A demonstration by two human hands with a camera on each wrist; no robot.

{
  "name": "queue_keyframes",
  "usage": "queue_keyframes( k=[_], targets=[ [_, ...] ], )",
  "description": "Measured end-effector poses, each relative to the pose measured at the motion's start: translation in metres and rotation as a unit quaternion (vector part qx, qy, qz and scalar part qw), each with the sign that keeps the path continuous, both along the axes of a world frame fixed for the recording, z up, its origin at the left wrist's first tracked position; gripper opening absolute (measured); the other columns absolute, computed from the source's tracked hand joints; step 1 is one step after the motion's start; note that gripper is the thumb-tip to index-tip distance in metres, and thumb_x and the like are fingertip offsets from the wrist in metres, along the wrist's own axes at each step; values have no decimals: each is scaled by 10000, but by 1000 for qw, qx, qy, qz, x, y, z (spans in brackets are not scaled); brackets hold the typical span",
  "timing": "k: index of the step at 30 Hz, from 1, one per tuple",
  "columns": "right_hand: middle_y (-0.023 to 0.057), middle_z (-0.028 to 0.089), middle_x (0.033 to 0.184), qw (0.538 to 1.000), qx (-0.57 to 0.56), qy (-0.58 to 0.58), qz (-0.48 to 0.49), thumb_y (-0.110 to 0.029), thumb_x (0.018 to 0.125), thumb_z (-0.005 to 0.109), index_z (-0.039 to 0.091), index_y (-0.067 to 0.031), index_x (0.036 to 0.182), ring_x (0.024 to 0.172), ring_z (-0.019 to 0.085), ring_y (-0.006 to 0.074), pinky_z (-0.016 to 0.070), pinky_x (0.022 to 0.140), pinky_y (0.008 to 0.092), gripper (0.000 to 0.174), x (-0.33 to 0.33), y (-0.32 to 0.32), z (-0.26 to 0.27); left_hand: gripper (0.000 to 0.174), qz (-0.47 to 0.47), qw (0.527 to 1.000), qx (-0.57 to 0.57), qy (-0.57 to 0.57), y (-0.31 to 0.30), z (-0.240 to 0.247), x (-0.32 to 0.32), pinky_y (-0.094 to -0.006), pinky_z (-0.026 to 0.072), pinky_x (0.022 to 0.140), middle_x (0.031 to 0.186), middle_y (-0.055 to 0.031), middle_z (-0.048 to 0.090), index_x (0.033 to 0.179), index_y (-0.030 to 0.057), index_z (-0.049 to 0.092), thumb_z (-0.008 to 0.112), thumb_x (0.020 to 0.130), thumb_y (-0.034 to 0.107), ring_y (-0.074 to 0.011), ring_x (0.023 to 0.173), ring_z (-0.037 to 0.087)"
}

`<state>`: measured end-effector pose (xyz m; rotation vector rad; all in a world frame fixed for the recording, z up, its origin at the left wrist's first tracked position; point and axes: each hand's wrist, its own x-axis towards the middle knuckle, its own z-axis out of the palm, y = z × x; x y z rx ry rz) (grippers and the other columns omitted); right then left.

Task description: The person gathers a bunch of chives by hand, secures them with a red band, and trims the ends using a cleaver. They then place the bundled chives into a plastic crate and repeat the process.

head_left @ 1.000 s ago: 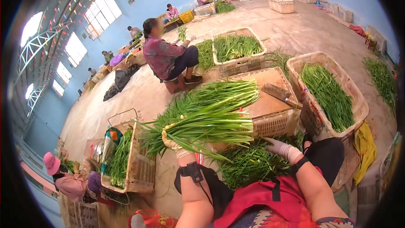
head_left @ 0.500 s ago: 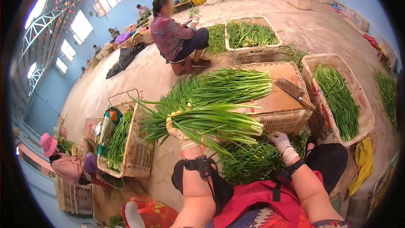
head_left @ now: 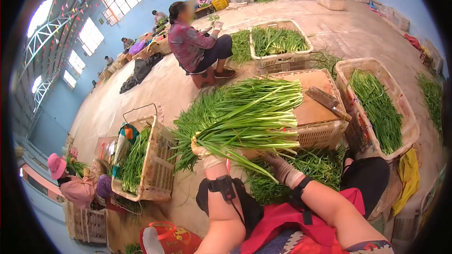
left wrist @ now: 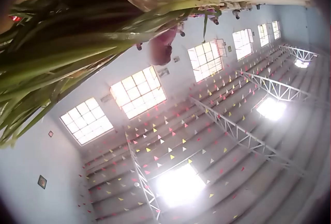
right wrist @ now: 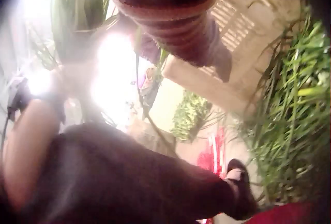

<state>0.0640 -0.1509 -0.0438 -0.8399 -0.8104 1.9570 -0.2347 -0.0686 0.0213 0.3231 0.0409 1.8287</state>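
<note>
My left hand, in a pale glove with yellowish wrapping at its thumb, grips a large bunch of garlic chives round its leafy part, pale stem ends to the right. Their long leaves fill the upper left of the left wrist view. Just below the bunch, my gloved right hand reaches left over a heap of loose greens, near a long drooping leaf. In the right wrist view, thin strands hang by the right hand; I cannot tell if its fingers pinch them.
More chives lie behind the bunch on a board over an upturned crate, beside a broad-bladed knife. Chive-filled crates stand right, left and ahead. A seated person works ahead; others sit farther off.
The right hand has moved left from beside the stem ends to below the bunch. The left hand still grips the bunch, which has shifted slightly and now overlaps the chives on the board.
</note>
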Motion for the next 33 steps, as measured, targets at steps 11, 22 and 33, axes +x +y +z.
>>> queue_keyframes(
  k=[11,22,33],
  targets=[
    [136,698,1003,832,309,-339,-311,-5,850,652,646,-54,1192,807,672,226,539,770,318,345,77,-52,73,198,157,985,-57,-32,-20,70,52,-530,518,928,774,-59,689,816,115,675,605,861,296,-250,754,661],
    [33,644,821,989,104,-25,-98,-81,876,681,374,-9,1472,656,570,75,443,560,213,675,-12,14,171,209,102,987,-125,-13,-28,83,104,-460,533,890,799,-39,685,851,103,676,629,848,306,-231,762,650],
    [114,570,732,553,620,-550,-88,-89,782,659,660,-147,1121,733,622,324,499,644,452,344,16,15,144,206,116,982,-140,52,-40,106,118,-450,536,906,801,-105,613,849,21,615,610,848,227,-301,838,618]
  ],
)
